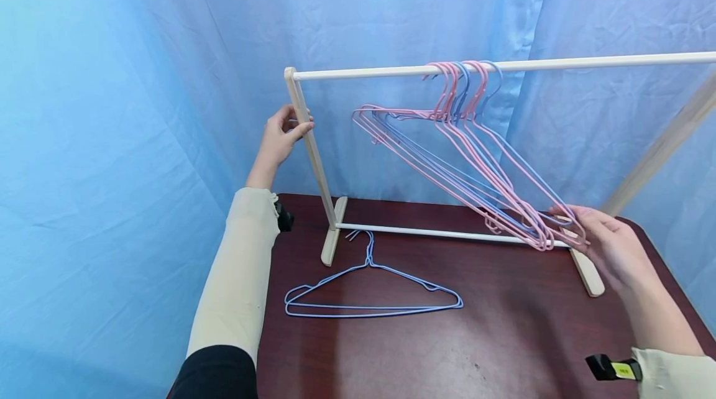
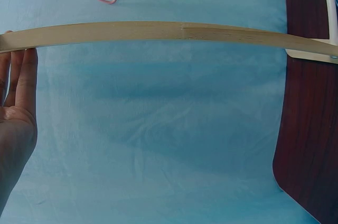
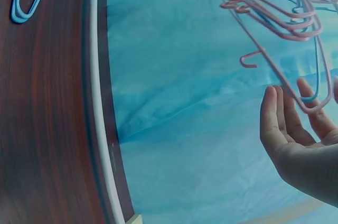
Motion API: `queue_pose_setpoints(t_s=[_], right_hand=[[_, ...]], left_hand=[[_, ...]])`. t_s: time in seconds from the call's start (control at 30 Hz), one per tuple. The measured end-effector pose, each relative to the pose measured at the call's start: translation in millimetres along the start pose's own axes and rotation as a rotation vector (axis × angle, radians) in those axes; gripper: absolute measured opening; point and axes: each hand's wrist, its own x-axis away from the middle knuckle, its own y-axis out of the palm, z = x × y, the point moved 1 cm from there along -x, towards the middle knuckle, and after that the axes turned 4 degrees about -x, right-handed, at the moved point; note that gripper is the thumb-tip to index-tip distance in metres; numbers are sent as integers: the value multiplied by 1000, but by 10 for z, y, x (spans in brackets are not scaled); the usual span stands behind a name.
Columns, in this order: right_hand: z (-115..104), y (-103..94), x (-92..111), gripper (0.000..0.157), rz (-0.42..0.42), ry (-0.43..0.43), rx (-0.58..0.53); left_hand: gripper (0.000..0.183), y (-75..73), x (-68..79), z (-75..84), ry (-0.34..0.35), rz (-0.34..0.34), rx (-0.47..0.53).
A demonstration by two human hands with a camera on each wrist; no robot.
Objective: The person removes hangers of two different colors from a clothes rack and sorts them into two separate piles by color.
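Observation:
My left hand grips the wooden side post of a clothes rack, thumb in front and fingers behind. In the left wrist view, fingers of the left hand meet that post. Several pink and blue wire hangers hang together from the white top rail. By their lower right ends is my right hand. In the right wrist view, the loosely bent fingers of the right hand lie around the corner of a pink hanger, touching it, with the thumb apart.
Two blue hangers lie overlapped on the dark red table before the rack. A white lower bar joins the wooden feet. Blue curtain surrounds the table at the back and sides.

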Motion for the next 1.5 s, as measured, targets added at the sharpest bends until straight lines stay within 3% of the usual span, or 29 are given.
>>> queue_pose_setpoints(t_s=[0.23, 0.5, 0.63, 0.9, 1.27, 1.37, 1.5], right_hand=[[-28, 70, 11, 29, 53, -32, -83], [-133, 77, 24, 32, 175, 28, -308], [-178, 35, 28, 31, 201, -27, -357], [-242, -91, 54, 35, 144, -164, -613], [-339, -374, 258, 35, 177, -246, -612], [-324, -454, 302, 36, 132, -308, -605], [-299, -534, 354, 40, 12, -406, -681]], left_hand=[[38, 15, -13, 9, -7, -16, 18], [35, 5, -3, 7, -3, -8, 11], [33, 5, 5, 16, -1, -7, 16], [37, -15, 25, 16, -10, -7, 6], [38, -11, 24, 35, -29, -12, 2], [38, -8, 8, 32, -38, -15, -1], [37, -3, 6, 39, -47, -17, 1]])
